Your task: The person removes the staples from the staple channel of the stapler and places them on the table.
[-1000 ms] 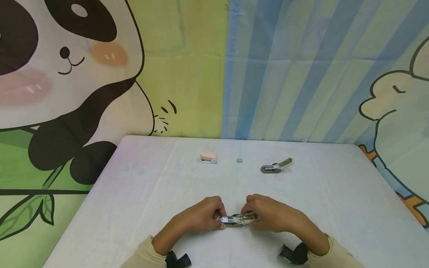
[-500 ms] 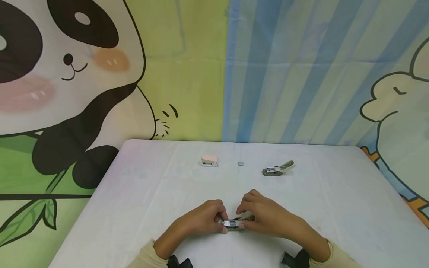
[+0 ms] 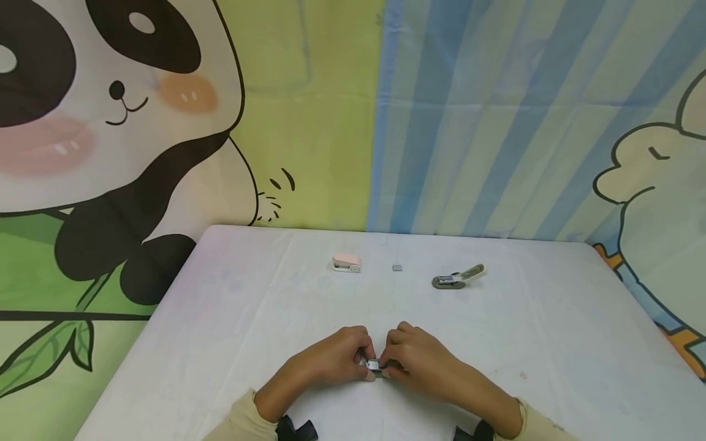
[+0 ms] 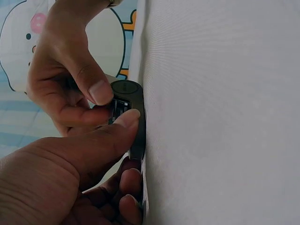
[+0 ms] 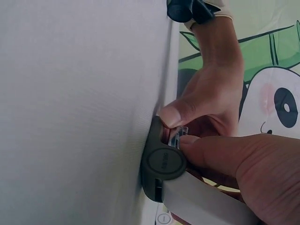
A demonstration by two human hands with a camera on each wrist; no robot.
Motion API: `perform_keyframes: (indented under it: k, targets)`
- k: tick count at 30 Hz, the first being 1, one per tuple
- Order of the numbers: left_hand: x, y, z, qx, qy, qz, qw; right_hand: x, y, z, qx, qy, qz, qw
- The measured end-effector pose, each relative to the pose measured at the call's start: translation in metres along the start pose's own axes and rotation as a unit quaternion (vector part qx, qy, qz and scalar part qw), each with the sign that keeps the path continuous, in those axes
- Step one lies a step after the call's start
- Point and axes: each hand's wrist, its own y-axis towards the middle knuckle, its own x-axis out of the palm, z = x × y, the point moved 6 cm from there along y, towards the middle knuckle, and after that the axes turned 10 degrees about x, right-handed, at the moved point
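A small dark grey-green stapler (image 3: 377,374) stands on the table between both hands, its pale handle (image 5: 201,199) swung up. My left hand (image 3: 336,358) grips its front end, the thumb (image 4: 129,118) lying along the side of the metal staple channel. With thumb and forefinger, my right hand (image 3: 421,361) pinches at that channel (image 5: 177,137) from the other end. Fingers cover much of the stapler in the head view, and whether staples lie in the channel cannot be told.
Farther back on the white table (image 3: 248,306) stand a pink stapler (image 3: 346,263), a small grey block (image 3: 397,267) that looks like a strip of staples, and another grey-green stapler (image 3: 452,280) with its handle raised. A printed cloth (image 3: 314,122) hangs behind the table.
My right hand has moved left from the stapler's raised handle to the staple channel, close to the left fingers. My left hand keeps its grip in nearly the same place.
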Motion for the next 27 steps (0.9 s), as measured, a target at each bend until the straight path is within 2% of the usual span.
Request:
perform_keyframes:
  k: [6, 10, 21, 27]
  targets:
    - [0.0002, 0.0008, 0.0002, 0.003, 0.003, -0.001, 1.0, 0.0009, 0.0001, -0.0045, -0.016, -0.026, 0.04, 0.9987]
    - [0.0003, 0.0012, 0.0, 0.006, 0.004, 0.0, 1.0, 0.0012, 0.0007, -0.0057, -0.02, -0.022, 0.061, 0.9977]
    - [0.0002, 0.002, -0.0005, 0.013, -0.007, 0.0, 0.9999, 0.0017, 0.0029, -0.0037, 0.012, -0.002, 0.101, 0.9948]
    - [0.0011, 0.0016, -0.0014, 0.007, -0.006, -0.003, 1.0, 0.0009, 0.0015, -0.0083, -0.003, 0.001, 0.113, 0.9936]
